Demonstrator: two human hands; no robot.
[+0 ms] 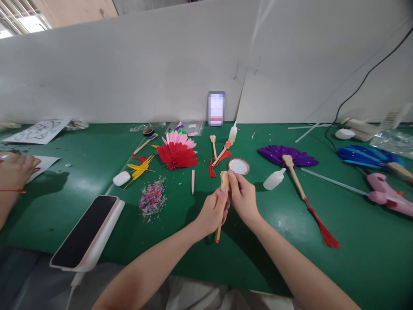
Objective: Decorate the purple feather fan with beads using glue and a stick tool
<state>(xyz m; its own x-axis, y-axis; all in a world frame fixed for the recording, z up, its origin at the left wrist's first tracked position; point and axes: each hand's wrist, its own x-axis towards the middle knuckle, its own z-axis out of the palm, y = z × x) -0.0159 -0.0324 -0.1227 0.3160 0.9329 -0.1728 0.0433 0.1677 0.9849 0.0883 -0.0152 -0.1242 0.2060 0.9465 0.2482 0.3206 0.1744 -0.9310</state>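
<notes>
Above the green table, my left hand is wrapped round a wooden fan handle, whose lower end sticks out below the fingers. My right hand pinches the handle's wide carved head at the top. Just beyond lies a round white lid with a red rim. Two more wooden handles, one with an orange head, rest further back with red tassels. A white squeeze bottle lies on its side right of my hands. Left of them is a pink stick.
Red feathers, yellow feathers and a pile of coloured flakes lie left. A purple feather fan and pink glue gun are right. A phone on a white block sits at the front edge. Another person's hand is far left.
</notes>
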